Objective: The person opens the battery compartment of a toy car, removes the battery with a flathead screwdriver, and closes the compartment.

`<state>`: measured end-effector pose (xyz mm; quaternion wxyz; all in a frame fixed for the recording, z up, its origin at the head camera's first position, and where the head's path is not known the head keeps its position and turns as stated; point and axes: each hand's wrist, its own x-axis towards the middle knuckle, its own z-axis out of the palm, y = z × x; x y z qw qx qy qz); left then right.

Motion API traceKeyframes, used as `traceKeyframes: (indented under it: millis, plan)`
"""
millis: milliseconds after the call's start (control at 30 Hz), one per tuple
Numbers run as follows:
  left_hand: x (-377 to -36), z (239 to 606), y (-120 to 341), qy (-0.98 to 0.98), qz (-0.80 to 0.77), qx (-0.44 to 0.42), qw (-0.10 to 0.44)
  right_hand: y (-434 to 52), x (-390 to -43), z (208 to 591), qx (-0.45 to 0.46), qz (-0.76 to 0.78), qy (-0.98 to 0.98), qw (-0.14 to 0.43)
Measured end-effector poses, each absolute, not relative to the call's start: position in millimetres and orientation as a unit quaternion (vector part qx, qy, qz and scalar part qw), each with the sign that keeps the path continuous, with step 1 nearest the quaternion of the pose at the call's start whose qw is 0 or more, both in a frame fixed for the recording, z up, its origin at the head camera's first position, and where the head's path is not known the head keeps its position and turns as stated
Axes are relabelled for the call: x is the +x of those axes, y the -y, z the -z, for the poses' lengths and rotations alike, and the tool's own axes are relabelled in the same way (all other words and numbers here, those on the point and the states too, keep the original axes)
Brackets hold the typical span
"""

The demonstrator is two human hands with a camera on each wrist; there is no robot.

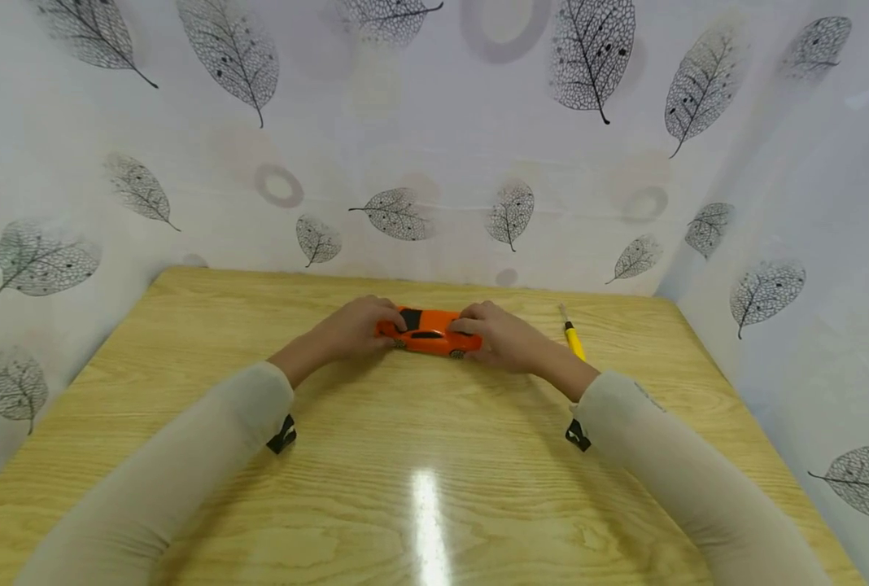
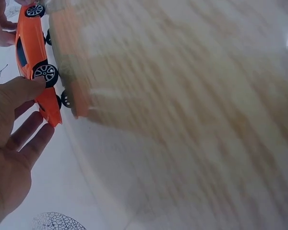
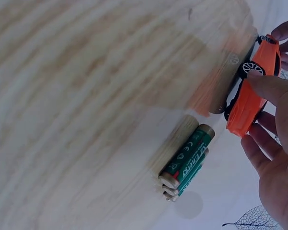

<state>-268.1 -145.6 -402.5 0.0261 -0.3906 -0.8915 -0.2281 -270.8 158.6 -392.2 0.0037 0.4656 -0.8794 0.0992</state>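
Note:
An orange toy car (image 1: pixel 432 321) with a black windshield sits side-on between both hands near the back of the table. My left hand (image 1: pixel 361 327) grips its left end, and my right hand (image 1: pixel 506 335) grips the other. In the left wrist view, the left thumb (image 2: pixel 26 90) lies by a wheel of the car (image 2: pixel 31 40) while the fingers reach round its far side. The right wrist view has the right thumb (image 3: pixel 265 85) against the car's side (image 3: pixel 268 55), just by a wheel. The wheels are right at the glossy tabletop, which mirrors the car.
Right of the right hand lies a screwdriver (image 1: pixel 573 338) with a yellow handle, its tip toward the back. Green batteries (image 3: pixel 188 158) lie near the car in the right wrist view. Leaf-printed cloth (image 1: pixel 434 146) rises behind the wooden table (image 1: pixel 347 488) and at its sides.

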Motion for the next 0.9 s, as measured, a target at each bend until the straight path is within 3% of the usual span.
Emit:
traceKeyframes:
  millis: [600, 900]
  plan:
    - [-291.0, 404.1, 151.0, 0.881, 0.270, -0.387, 0.029, -137.2, -217.8, 392.7, 0.546, -0.029, 0.832, 0.096]
    - [-290.5, 405.8, 148.8, 0.874, 0.287, -0.390, 0.027, -134.3, -212.2, 389.8, 0.543, -0.018, 0.834, 0.094]
